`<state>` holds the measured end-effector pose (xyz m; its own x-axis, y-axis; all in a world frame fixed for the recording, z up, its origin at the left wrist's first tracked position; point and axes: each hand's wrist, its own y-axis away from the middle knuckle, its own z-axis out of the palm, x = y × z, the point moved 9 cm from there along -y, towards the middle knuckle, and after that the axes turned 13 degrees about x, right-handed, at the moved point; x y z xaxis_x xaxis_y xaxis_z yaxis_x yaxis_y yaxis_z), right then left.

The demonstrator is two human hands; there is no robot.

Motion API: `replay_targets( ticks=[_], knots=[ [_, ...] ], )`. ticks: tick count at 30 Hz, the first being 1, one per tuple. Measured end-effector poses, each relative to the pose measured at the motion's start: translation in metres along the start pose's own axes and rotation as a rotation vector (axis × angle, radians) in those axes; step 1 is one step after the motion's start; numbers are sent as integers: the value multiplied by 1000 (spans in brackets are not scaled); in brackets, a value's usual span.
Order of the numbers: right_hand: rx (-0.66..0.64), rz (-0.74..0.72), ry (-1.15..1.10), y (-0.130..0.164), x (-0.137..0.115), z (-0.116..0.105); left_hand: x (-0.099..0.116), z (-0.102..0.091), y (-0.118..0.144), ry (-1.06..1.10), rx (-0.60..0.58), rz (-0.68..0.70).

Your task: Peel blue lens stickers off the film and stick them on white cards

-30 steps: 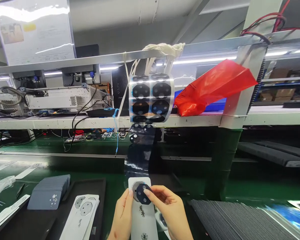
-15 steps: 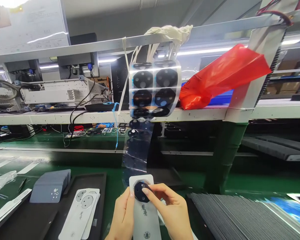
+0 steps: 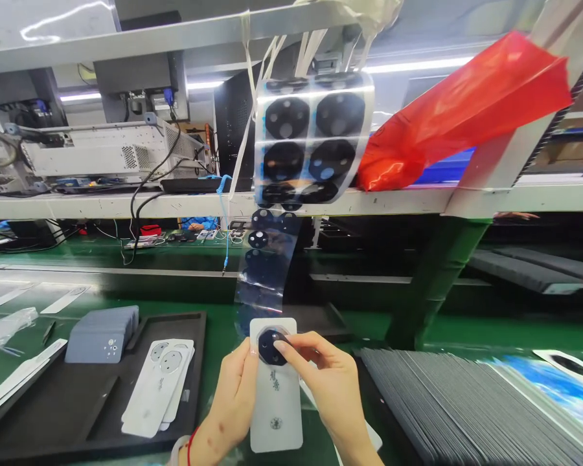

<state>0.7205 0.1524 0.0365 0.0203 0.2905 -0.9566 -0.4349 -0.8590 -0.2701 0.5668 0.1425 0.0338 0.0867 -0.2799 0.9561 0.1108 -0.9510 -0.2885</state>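
Black disc (image 3: 271,345) sits in the round recess at the top of a white panel (image 3: 276,388), held upright low in the middle of the view, above the green surface (image 3: 223,336). The left hand (image 3: 236,401) is closed on the panel's left edge, thumb beside the disc; the right hand (image 3: 328,388) supports the right edge, its forefinger pressing the disc's face. Done well, the step likely calls for squaring the disc to the recess before pressing from the middle outward, keeping the panel steady in the left hand's grip and fingertips off the lens holes. One disc and one panel are in hand. A black tray (image 3: 78,414) to the left holds one fanned stack of white panels (image 3: 158,388), at least two showing, and one stack of grey covers (image 3: 102,333). One roll of discs (image 3: 313,136) hangs above, two across, its clear liner (image 3: 267,272) trailing down. One red bag (image 3: 461,110) lies on the shelf (image 3: 175,204)
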Motion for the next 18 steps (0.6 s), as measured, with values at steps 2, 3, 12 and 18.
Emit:
replay_targets(
  ticks=[2, 3, 12, 18],
  knots=[
    [1, 1, -14, 0, 2, 0, 1, 0, 1, -4, -4, 7],
    [2, 1, -18, 0, 3, 0, 2, 0, 1, -8, -6, 13],
    [18, -15, -21, 3, 1, -3, 2, -1, 0, -34, -7, 5],
    [35, -42, 14, 5, -5, -2, 6, -1, 0, -43, 3, 25]
  ],
)
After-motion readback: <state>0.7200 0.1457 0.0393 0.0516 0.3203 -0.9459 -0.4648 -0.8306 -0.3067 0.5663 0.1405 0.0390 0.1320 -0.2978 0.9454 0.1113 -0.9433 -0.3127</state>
